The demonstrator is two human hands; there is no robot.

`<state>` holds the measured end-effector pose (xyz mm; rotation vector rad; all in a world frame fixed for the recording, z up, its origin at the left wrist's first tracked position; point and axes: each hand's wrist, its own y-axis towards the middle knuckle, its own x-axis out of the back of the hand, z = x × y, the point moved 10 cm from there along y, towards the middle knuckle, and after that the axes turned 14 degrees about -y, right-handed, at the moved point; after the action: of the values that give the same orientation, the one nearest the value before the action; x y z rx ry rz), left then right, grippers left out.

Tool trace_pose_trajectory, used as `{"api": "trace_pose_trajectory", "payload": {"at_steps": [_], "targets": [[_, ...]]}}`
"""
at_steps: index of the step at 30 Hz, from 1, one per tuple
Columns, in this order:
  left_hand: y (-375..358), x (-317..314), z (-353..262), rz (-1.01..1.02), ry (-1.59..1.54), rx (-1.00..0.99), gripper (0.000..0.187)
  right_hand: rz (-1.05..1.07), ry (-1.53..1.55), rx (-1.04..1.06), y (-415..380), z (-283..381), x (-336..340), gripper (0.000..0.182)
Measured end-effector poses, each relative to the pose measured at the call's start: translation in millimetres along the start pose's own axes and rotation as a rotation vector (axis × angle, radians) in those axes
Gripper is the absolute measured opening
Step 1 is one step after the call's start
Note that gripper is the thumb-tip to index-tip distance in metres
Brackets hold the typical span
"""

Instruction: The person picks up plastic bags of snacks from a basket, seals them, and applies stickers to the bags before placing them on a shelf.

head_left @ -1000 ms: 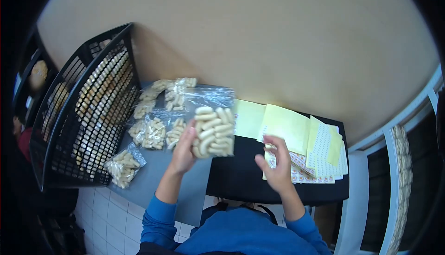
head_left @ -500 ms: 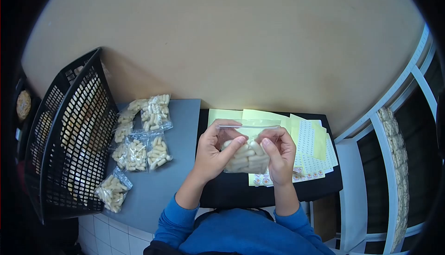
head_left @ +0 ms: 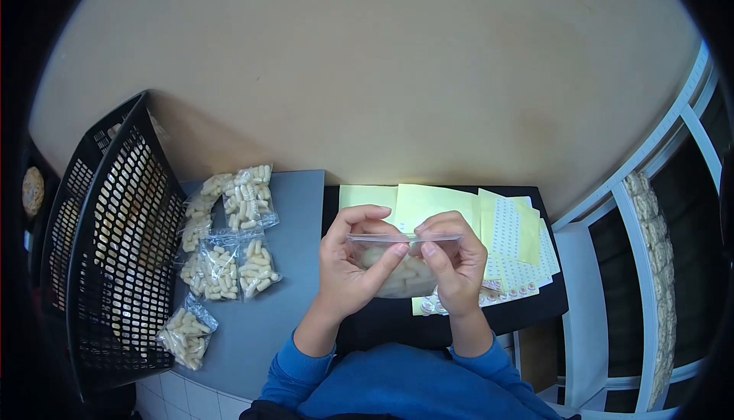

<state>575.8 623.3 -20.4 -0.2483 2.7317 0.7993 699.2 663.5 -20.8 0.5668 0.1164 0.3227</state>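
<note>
Nearest to us, above the blue sleeves, our left hand [head_left: 348, 267] and right hand [head_left: 456, 267] meet over the black table [head_left: 382, 317]. Between them we hold a small clear plastic zip bag filled with pale cream finger-shaped pieces [head_left: 403, 267]. The bag's open top runs as a straight line from left to right, so its long axis lies across our body, level with both thumbs. The left hand cups the bag from below and from the side, its thumb pressed on the top strip near the middle. The right hand pinches the same strip from the other side, forefinger and thumb closed on it. Both hands are equally near; neither is free. The bag sits upright, mouth upward, its filling sunk into the lower half and partly hidden by our fingers.

Just beyond the right hand lie pale yellow paper sheets and white sheets of small round stickers [head_left: 505, 236], overlapping on the black table. To the left, on a grey table [head_left: 298, 198], several more filled clear bags [head_left: 229, 244] lie flat, well apart from our hands. Farther left stands a black plastic mesh basket [head_left: 115, 244], tilted. A tan wall closes the view behind.
</note>
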Motion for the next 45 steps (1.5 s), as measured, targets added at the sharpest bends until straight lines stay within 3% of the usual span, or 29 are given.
{"api": "trace_pose_trajectory", "payload": {"at_steps": [2, 17, 36, 39, 45], "targets": [[-1.1, 0.9, -6.3, 0.002, 0.017, -0.075, 0.043, -0.02, -0.099, 0.133, 0.8, 11.6, -0.7, 0.009], [-3.5, -1.9, -24.4, 0.042, 0.082, -0.258, 0.057, -0.014, -0.185, 0.14, -4.3, 15.9, -4.7, 0.007], [-5.1, 8.7, -19.2, -0.02, 0.066, -0.288, 0.048, -0.063, -0.208, 0.171, -3.6, 9.7, -10.7, 0.008], [-4.3, 7.3, -18.2, 0.005, 0.074, -0.291, 0.052, -0.051, -0.2, 0.163, -3.8, 5.4, -11.3, 0.008], [1.6, 0.9, -14.8, 0.012, -0.041, -0.185, 0.079, -0.031, -0.159, 0.16, -2.4, 3.8, -10.7, 0.011]]}}
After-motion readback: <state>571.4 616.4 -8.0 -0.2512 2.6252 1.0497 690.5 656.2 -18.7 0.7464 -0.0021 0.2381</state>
